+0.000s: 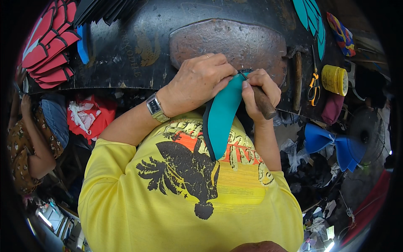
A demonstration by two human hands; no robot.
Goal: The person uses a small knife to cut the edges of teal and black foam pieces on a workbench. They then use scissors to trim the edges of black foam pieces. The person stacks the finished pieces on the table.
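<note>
A teal insole-shaped piece [224, 122] with a dark edge hangs from the table's near edge down against my yellow shirt. My left hand [203, 77] is closed at its upper end, fingers pinching the dark rim. In my right hand [263, 88] is a wooden-handled tool [264, 103], its thin dark metal tip at the top edge of the teal piece, close to my left fingertips. The tip is too small to tell whether it is an awl or a blade. Both hands work at the near edge of a worn brown slab [226, 42] on the table.
Red black-trimmed pieces [48, 46], a blue strip [82, 44] and black pieces [105, 10] lie left. Right are a hammer [297, 80], orange-handled scissors [314, 86], a yellow tub [334, 80] and teal pieces [311, 21]. A co-worker's arm [37, 143] shows far left; a fan [366, 134] stands right.
</note>
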